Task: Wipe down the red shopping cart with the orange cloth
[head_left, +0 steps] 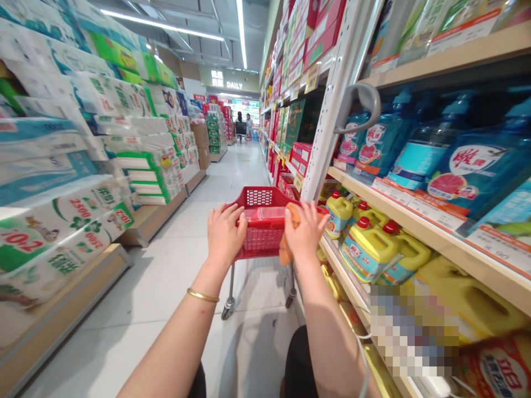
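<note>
A red shopping cart (262, 243) stands in front of me in the aisle. My left hand (226, 229) is closed over the left end of its red handle (269, 217), with a gold bangle (203, 296) on the wrist. Toward the handle's other end, my right hand (305, 228) grips it too. An orange cloth (286, 251) is pressed between the right hand and the handle and hangs down below it. The part of the basket that shows beyond the handle has red mesh walls; its floor is mostly hidden.
Stacked tissue packs (74, 221) line the left side on low wooden platforms (83, 298). Close on my right, shelves hold blue pump bottles (418, 155) and yellow jugs (369, 249). A white shelf post (327, 110) rises beside the cart. Far ahead are people (249, 124) and another cart (240, 129).
</note>
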`<state>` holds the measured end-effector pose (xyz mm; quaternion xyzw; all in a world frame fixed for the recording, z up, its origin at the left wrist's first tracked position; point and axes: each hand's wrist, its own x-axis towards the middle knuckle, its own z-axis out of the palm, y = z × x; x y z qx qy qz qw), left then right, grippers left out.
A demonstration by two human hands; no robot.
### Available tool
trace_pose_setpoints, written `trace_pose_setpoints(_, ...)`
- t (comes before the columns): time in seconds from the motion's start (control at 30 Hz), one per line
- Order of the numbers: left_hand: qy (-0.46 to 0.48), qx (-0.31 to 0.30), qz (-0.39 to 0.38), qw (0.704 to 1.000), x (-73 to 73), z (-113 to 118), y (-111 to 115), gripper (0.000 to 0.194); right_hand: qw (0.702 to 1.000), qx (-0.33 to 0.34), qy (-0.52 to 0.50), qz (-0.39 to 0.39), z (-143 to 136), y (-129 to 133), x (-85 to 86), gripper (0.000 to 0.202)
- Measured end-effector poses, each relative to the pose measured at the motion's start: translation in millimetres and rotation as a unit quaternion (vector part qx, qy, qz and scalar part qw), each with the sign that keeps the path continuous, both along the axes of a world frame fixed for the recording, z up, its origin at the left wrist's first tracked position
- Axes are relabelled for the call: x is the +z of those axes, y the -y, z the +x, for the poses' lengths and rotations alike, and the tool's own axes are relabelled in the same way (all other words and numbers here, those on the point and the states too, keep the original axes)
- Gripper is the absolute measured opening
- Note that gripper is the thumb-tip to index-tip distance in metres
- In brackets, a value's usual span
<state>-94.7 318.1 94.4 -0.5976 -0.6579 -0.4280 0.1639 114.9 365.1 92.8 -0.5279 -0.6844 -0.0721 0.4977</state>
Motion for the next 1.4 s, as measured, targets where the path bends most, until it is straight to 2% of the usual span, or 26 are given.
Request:
trace_pose_setpoints(0.07,0.002,-0.006,0.0,1.0,1.1,2,2,0.039,0.993,-0.094,-0.066,-0.026,20,-15,-5.3,0.047)
trace_pose_setpoints(0.13,0.006,-0.006,0.004,1.0,2.1,4,3,0.039,0.989,-0.116,-0.089,-0.034,24,-20,-7.8,0.048)
trace_pose_setpoints(0.2,0.01,-0.001,0.008,1.0,2.3,4,2,0.039,0.996,-0.066,-0.06,-0.02,10,-10,-6.8,0.045)
trace_pose_setpoints(0.27,0.013,0.005,0.01,1.0,1.7,3,1,0.039,1.0,0.025,0.005,0.002,-16,8,-3.2,0.041)
trace_pose_setpoints(0.37,0.014,0.0,0.004,1.0,0.6,0,-1,0.04,0.979,0.169,0.114,0.024,-47,31,3.6,0.038)
trace_pose_setpoints(0.43,0.011,-0.003,0.001,1.0,0.8,0,-1,0.04,0.972,0.193,0.13,0.028,-47,31,5.5,0.038)
trace_pose_setpoints(0.47,0.01,-0.003,0.0,1.0,1.2,0,0,0.04,0.978,0.171,0.112,0.027,-40,26,5.1,0.038)
trace_pose_setpoints(0.53,0.009,-0.003,0.0,1.0,2.5,2,1,0.039,0.996,0.074,0.039,0.012,-16,10,1.6,0.039)
trace_pose_setpoints(0.63,0.012,-0.009,0.002,1.0,4.1,5,4,0.038,0.994,-0.081,-0.073,-0.024,18,-15,-5.6,0.045)
trace_pose_setpoints(0.7,0.015,-0.007,0.007,1.0,4.2,6,3,0.038,0.989,-0.107,-0.095,-0.032,22,-19,-8.1,0.046)
trace_pose_setpoints(0.77,0.016,0.0,0.01,1.0,3.3,5,2,0.038,0.996,-0.058,-0.063,-0.018,6,-8,-7.6,0.044)
trace_pose_setpoints(0.83,0.013,0.007,0.007,1.0,1.8,3,-1,0.038,0.999,0.039,0.01,0.003,-19,9,-4.1,0.041)
trace_pose_setpoints(0.9,0.005,0.011,0.005,1.0,0.6,0,-2,0.039,0.985,0.145,0.089,0.021,-39,24,0.9,0.039)
trace_pose_setpoints(0.97,0.0,0.01,0.006,1.0,0.0,-1,-2,0.04,0.974,0.192,0.12,0.028,-44,29,4.9,0.038)
trace_pose_setpoints(1.03,-0.001,0.007,0.008,1.0,0.2,-1,-1,0.039,0.985,0.15,0.083,0.021,-30,21,5.3,0.038)
trace_pose_setpoints(1.1,0.0,0.0,0.007,1.0,0.9,0,0,0.038,0.999,0.049,0.009,0.001,-5,4,2.0,0.041)
trace_pose_setpoints(1.17,0.002,-0.008,0.007,1.0,1.5,2,1,0.037,0.997,-0.051,-0.054,-0.022,17,-10,-2.3,0.045)
trace_pose_setpoints(1.23,0.006,-0.011,0.013,1.0,1.5,3,1,0.037,0.992,-0.094,-0.074,-0.034,23,-14,-4.8,0.045)
trace_pose_setpoints(1.3,0.011,-0.009,0.021,1.0,1.0,3,0,0.037,0.997,-0.056,-0.042,-0.028,9,-5,-4.4,0.043)
trace_pose_setpoints(1.4,0.012,-0.003,0.017,1.0,0.2,2,-2,0.037,0.992,0.101,0.07,0.004,-29,21,0.4,0.04)
